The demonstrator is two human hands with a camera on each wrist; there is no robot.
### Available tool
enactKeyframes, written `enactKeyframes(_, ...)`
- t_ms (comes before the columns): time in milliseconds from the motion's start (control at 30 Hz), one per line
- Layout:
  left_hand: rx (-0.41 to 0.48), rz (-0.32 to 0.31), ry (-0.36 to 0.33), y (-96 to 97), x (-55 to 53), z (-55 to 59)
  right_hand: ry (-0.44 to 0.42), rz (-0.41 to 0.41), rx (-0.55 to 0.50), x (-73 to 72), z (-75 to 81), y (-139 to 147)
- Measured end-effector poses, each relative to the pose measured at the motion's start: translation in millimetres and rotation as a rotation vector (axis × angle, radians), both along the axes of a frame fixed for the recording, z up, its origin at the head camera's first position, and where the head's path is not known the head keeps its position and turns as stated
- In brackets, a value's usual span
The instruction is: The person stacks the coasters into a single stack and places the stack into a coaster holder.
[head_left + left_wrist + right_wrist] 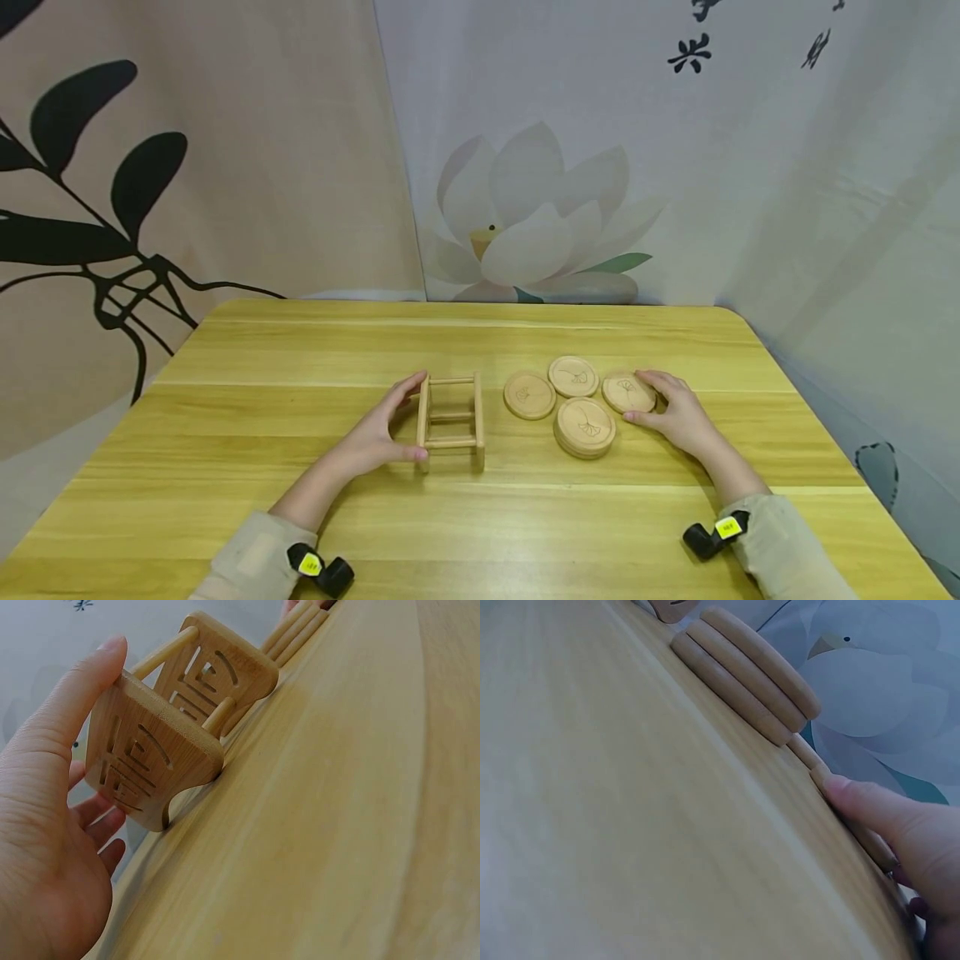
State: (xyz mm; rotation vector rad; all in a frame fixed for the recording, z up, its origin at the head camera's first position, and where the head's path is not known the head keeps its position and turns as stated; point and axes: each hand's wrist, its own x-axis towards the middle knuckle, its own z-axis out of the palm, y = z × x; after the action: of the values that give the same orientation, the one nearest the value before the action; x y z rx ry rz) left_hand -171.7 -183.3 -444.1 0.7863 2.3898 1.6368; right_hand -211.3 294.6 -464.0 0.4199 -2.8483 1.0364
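Observation:
A wooden coaster rack [478, 421] stands on the table, two side panels joined by thin rods. My left hand [378, 437] grips its left panel, thumb at the near edge, fingers at the far edge. The left wrist view shows cut-out slots in that panel [127, 705]. To the right, my right hand [678, 417] holds a round wooden coaster [626, 392] by its edge, thumb at the near side. In the right wrist view the thumb presses the rim of this coaster [866, 840], which lies low on the table; the other fingers are mostly hidden.
Between the hands lie a leaf-engraved coaster [529, 396], another coaster [573, 377] behind it, and a stack of coasters [585, 427] nearer me. The wooden table [480, 533] ends at a printed curtain [300, 167] at the back.

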Motion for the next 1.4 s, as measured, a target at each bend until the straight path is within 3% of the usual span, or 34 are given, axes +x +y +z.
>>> enactKeyframes(567,0.004,-0.004,-0.003,-0.5,-0.1,0.9,0.014,-0.017,-0.056,4.9,5.3,-1)
enactKeyframes(1033,0.001,-0.005,-0.003,-0.2,0.2,1.3,0.074,-0.026,-0.129,9.7,12.8,-5)
enactKeyframes(1400,0.000,-0.001,0.002,-0.3,0.7,0.7,0.084,0.007,-0.165,18.3,21.2,-17)
